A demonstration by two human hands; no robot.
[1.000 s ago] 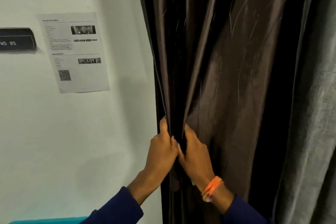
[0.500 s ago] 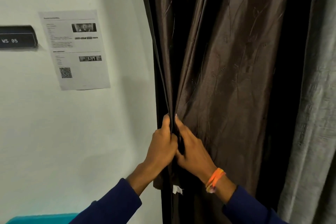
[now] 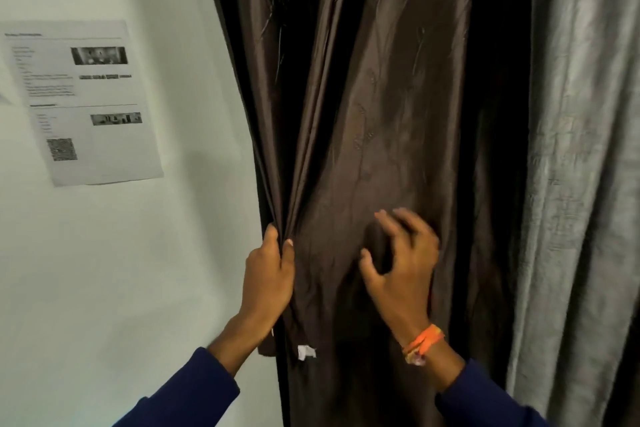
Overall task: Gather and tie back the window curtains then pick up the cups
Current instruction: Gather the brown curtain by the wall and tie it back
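Note:
A dark brown satin curtain (image 3: 374, 114) hangs in folds down the middle of the view. My left hand (image 3: 268, 274) grips a bunch of its left folds near the curtain's left edge, thumb and fingers wrapped round the cloth. My right hand (image 3: 398, 263), with an orange band at the wrist, is off to the right of it in front of the flat brown cloth, fingers spread and loosely curled, holding nothing. A small white tag (image 3: 306, 352) dangles from the curtain below my left hand. No cups are in view.
A grey curtain (image 3: 585, 166) hangs at the right beside the brown one. The white wall (image 3: 121, 270) on the left carries a printed sheet (image 3: 79, 100) with a QR code.
My right hand has let go of the gathered folds and moved right across the brown cloth. My left hand keeps its hold. The view has shifted to the right.

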